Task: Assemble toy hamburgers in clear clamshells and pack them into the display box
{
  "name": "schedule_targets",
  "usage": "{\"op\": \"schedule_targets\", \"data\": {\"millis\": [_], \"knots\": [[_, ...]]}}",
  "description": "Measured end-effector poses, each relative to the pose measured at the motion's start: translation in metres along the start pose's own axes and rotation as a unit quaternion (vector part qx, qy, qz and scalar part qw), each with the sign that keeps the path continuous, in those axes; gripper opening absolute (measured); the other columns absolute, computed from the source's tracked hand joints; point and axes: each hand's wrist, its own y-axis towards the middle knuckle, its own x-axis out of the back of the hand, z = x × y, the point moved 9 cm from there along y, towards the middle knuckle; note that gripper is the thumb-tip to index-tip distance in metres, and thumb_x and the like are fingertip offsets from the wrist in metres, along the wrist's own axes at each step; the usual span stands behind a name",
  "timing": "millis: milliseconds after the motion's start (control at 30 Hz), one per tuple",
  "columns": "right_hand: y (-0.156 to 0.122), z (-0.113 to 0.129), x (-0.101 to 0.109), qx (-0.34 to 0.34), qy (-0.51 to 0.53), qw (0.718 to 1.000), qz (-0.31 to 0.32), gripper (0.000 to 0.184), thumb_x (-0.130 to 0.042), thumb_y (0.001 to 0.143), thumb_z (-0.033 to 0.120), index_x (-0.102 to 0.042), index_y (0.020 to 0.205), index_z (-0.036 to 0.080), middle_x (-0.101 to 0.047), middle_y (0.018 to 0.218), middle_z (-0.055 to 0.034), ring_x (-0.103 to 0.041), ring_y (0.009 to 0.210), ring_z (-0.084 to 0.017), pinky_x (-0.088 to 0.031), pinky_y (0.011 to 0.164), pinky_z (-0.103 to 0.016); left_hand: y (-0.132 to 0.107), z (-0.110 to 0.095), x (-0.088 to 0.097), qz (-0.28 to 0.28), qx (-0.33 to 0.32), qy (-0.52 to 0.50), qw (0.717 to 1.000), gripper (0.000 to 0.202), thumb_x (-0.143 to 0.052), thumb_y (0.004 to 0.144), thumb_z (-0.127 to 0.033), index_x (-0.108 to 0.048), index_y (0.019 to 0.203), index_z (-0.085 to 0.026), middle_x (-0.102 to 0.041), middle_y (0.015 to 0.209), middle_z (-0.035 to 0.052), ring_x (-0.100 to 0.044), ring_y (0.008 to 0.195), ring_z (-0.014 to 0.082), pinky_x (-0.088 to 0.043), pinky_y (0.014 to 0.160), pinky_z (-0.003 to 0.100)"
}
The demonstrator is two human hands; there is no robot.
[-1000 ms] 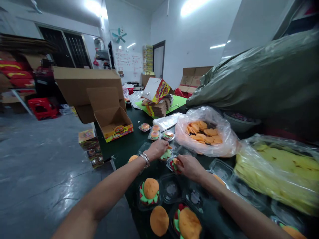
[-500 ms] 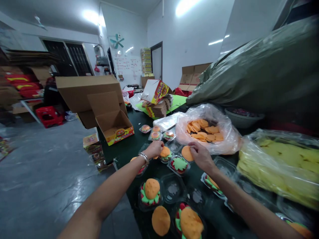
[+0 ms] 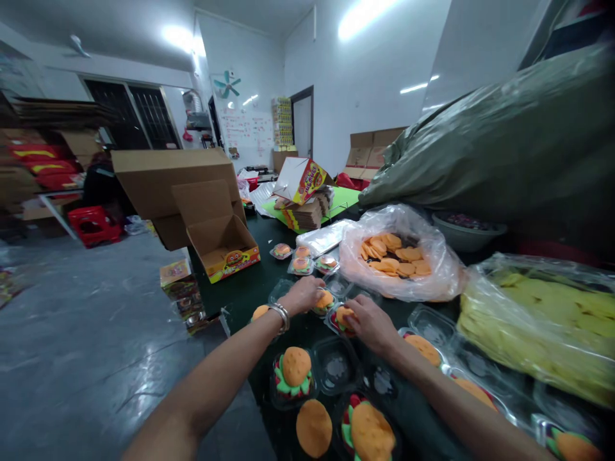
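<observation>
My left hand (image 3: 304, 294), with a metal bracelet at the wrist, rests closed on a clear tray holding a gummy burger (image 3: 325, 301). Just to its right, my right hand (image 3: 368, 320) presses an orange bun piece (image 3: 344, 315) onto a red and green gummy in another clear tray. A finished gummy burger (image 3: 295, 371) sits in its tray nearer to me, beside an empty clear tray (image 3: 336, 366). More orange buns (image 3: 314, 428) lie at the table's near edge.
A clear bag of orange bun pieces (image 3: 401, 256) lies behind my hands; a bag of yellow pieces (image 3: 542, 320) is at the right. Three filled trays (image 3: 302, 259) and an open printed box (image 3: 223, 246) stand further back. Large brown cartons (image 3: 163, 186) and grey floor fill the left.
My right hand picked an orange bun from near the bag and brought it down onto the red and green gummy in the tray. My left hand stayed on its tray.
</observation>
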Motion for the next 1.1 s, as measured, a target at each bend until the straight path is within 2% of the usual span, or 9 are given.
{"op": "schedule_targets", "data": {"millis": [133, 300, 400, 500, 667, 800, 900, 1000, 1100], "knots": [[-0.004, 0.007, 0.003, 0.024, -0.004, 0.999, 0.031, 0.014, -0.055, 0.085, 0.019, -0.067, 0.092, 0.019, -0.064, 0.095, -0.0078, -0.059, 0.089, -0.02, -0.044, 0.074, -0.027, -0.005, -0.008, 0.011, -0.03, 0.023, -0.129, 0.991, 0.011, -0.067, 0.063, -0.008, -0.069, 0.071, -0.016, -0.067, 0.072, 0.0046, -0.061, 0.077, 0.0198, -0.046, 0.08, 0.029], [-0.032, -0.03, 0.065, -0.001, 0.026, 1.0, -0.002, 0.025, -0.05, 0.089, 0.027, -0.064, 0.104, 0.014, -0.066, 0.101, -0.0111, -0.06, 0.089, -0.021, -0.044, 0.079, -0.03, -0.018, 0.0, 0.098, -0.162, 0.082, -0.321, 0.93, 0.018, -0.048, 0.084, -0.018, -0.061, 0.096, -0.015, -0.064, 0.08, 0.003, -0.059, 0.068, 0.0111, -0.048, 0.064, 0.02], [-0.064, -0.043, 0.094, -0.025, 0.03, 0.999, 0.007, 0.021, -0.051, 0.086, 0.03, -0.066, 0.092, 0.016, -0.068, 0.083, -0.0068, -0.06, 0.074, -0.02, -0.043, 0.068, -0.03, -0.044, 0.005, 0.12, -0.171, 0.128, -0.41, 0.887, 0.015, -0.051, 0.082, -0.018, -0.057, 0.096, -0.014, -0.06, 0.073, 0.0014, -0.055, 0.055, 0.0082, -0.044, 0.051, 0.018], [-0.094, -0.003, 0.093, 0.028, 0.047, 0.996, 0.063, 0.02, -0.049, 0.088, 0.028, -0.067, 0.087, 0.019, -0.067, 0.082, -0.0044, -0.06, 0.072, -0.018, -0.041, 0.066, -0.027, -0.088, -0.004, 0.102, -0.136, 0.16, -0.472, 0.856, 0.016, -0.059, 0.074, -0.014, -0.059, 0.09, -0.013, -0.06, 0.069, 0.001, -0.054, 0.05, 0.0084, -0.044, 0.046, 0.018], [-0.114, 0.101, 0.052, 0.105, -0.017, 0.985, 0.135, 0.018, -0.056, 0.089, 0.029, -0.07, 0.087, 0.019, -0.067, 0.089, -0.0073, -0.06, 0.082, -0.018, -0.04, 0.072, -0.027, -0.177, -0.025, 0.052, -0.096, 0.17, -0.532, 0.824, 0.021, -0.07, 0.065, -0.017, -0.062, 0.084, -0.012, -0.061, 0.067, 0.0003, -0.055, 0.053, 0.0073, -0.043, 0.049, 0.016], [-0.107, 0.137, 0.024, 0.048, -0.078, 0.989, 0.112, 0.027, -0.066, 0.081, 0.037, -0.072, 0.087, 0.012, -0.065, 0.097, -0.0185, -0.056, 0.096, -0.031, -0.04, 0.079, -0.04, -0.242, -0.018, 0.022, -0.067, 0.202, -0.51, 0.834, 0.03, -0.077, 0.06, -0.027, -0.065, 0.084, -0.013, -0.061, 0.064, -0.0012, -0.052, 0.052, 0.0061, -0.039, 0.048, 0.015], [-0.107, 0.15, 0.013, 0.024, -0.064, 0.993, 0.098, 0.017, -0.062, 0.082, 0.023, -0.071, 0.088, 0.01, -0.065, 0.095, -0.0192, -0.055, 0.096, -0.031, -0.04, 0.081, -0.043, -0.28, -0.001, 0.007, -0.088, 0.244, -0.487, 0.834, 0.038, -0.081, 0.058, -0.033, -0.066, 0.088, -0.013, -0.064, 0.066, -0.0007, -0.054, 0.054, 0.007, -0.04, 0.049, 0.015], [-0.118, 0.163, 0.019, 0.006, -0.029, 0.997, 0.07, 0.022, -0.045, 0.088, 0.011, -0.066, 0.096, 0.012, -0.063, 0.104, -0.0178, -0.054, 0.102, -0.029, -0.04, 0.086, -0.044, -0.315, 0.019, -0.009, -0.156, 0.311, -0.536, 0.769, 0.046, -0.085, 0.049, -0.033, -0.065, 0.087, -0.016, -0.065, 0.067, -0.0015, -0.057, 0.056, 0.0091, -0.045, 0.051, 0.016], [-0.146, 0.178, 0.027, -0.007, 0.018, 0.998, 0.065, 0.018, -0.047, 0.089, 0.015, -0.06, 0.101, 0.016, -0.065, 0.103, -0.0126, -0.058, 0.095, -0.024, -0.044, 0.08, -0.037, -0.347, 0.023, -0.035, -0.175, 0.371, -0.578, 0.706, 0.051, -0.087, 0.044, -0.033, -0.065, 0.09, -0.021, -0.069, 0.079, -0.001, -0.065, 0.067, 0.0139, -0.051, 0.06, 0.021]]}}
